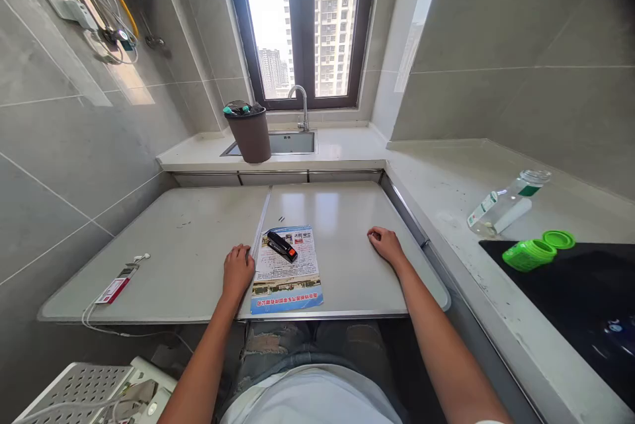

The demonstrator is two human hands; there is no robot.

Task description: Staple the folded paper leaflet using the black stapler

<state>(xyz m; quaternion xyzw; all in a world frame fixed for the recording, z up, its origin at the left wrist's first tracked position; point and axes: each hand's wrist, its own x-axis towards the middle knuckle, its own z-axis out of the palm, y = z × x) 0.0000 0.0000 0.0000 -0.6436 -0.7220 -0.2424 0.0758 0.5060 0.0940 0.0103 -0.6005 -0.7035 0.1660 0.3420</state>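
Observation:
My left hand rests on the white folding table beside the left edge of a printed leaflet. Its fingers lie loosely on the tabletop, and no object shows in them. A black stapler with an orange-red spot at its near end lies slantwise on the upper part of the leaflet. Just beyond the leaflet are small staple strips. Over to the right, my right hand lies on the table with its fingers curled in. Nothing is visible inside it, and it touches neither the leaflet nor the stapler.
Earphones and a red-and-white card pack lie at left with a white cable. A brown bin stands by the sink. On the right counter are a glass bottle and an opened green container.

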